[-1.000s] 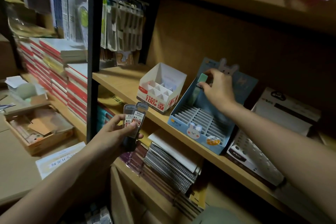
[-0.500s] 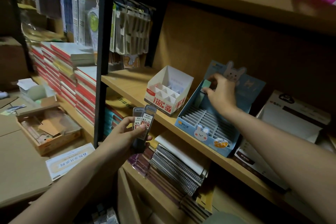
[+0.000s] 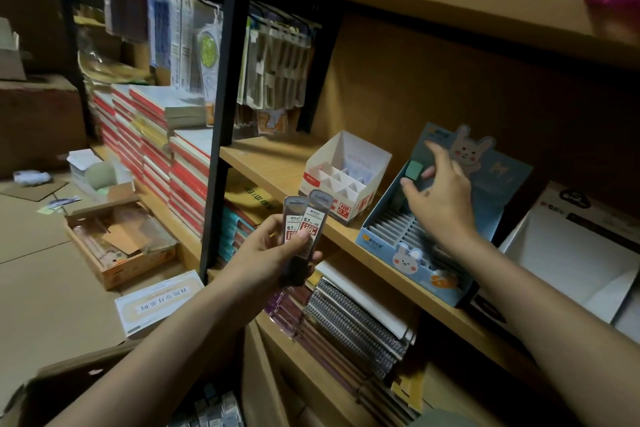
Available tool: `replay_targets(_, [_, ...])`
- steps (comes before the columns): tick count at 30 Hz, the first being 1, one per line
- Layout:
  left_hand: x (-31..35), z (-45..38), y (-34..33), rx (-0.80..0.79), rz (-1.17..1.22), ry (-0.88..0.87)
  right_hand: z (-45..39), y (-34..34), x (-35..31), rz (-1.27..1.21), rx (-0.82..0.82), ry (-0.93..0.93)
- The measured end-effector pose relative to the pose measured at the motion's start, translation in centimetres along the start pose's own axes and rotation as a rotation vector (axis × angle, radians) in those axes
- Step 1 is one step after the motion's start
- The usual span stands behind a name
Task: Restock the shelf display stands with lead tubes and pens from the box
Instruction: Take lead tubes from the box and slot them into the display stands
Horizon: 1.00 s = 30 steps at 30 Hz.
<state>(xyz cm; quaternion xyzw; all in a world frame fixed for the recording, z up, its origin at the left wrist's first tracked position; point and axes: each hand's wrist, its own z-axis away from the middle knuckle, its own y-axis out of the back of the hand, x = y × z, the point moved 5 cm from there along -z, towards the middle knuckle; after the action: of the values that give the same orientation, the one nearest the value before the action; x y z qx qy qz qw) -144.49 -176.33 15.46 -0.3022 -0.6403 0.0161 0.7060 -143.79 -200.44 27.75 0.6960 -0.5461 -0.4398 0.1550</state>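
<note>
My left hand (image 3: 273, 253) grips two dark lead tubes (image 3: 304, 225) with white 0.7 labels, held upright in front of the shelf edge. My right hand (image 3: 440, 198) hovers over the back of the blue bunny display stand (image 3: 408, 253), fingers spread. A green-capped tube (image 3: 414, 170) stands in the stand's rear left slot, right at my thumb and fingertips. The stand's other slots look unfilled. A white and red divided display stand (image 3: 346, 184) sits to its left on the wooden shelf (image 3: 270, 166). The open cardboard box (image 3: 214, 409) with more tubes is at the bottom.
Stacked red-edged notebooks (image 3: 156, 135) fill the left shelving behind a black upright post (image 3: 221, 114). Spiral notebooks (image 3: 353, 319) lie on the shelf below. A white carton (image 3: 575, 253) stands right of the blue stand. A small orange box (image 3: 121, 246) rests on flattened cardboard at left.
My right hand's fingers have spread and lifted off the green-capped tube, which stays in its slot. My left hand has kept hold of the two tubes.
</note>
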Motion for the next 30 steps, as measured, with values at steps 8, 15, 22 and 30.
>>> replay_targets(8, [0.8,0.4,-0.4,-0.052,-0.108,-0.028,5.0,-4.6,-8.4,-0.477,-0.641,0.003])
replay_targets(15, [2.3,0.4,-0.7,-0.169,-0.214,-0.082,3.8,-4.5,-9.9,-0.305,-0.663,0.123])
replay_targets(22, [3.3,-1.0,2.0,0.059,-0.439,-0.210,-0.7,-1.9,-10.6,-0.201,-0.511,0.226])
replay_targets(30, [3.7,-8.3,0.6,0.325,-0.537,-0.160,-9.4,-2.5,-7.7,-0.107,-0.082,0.211])
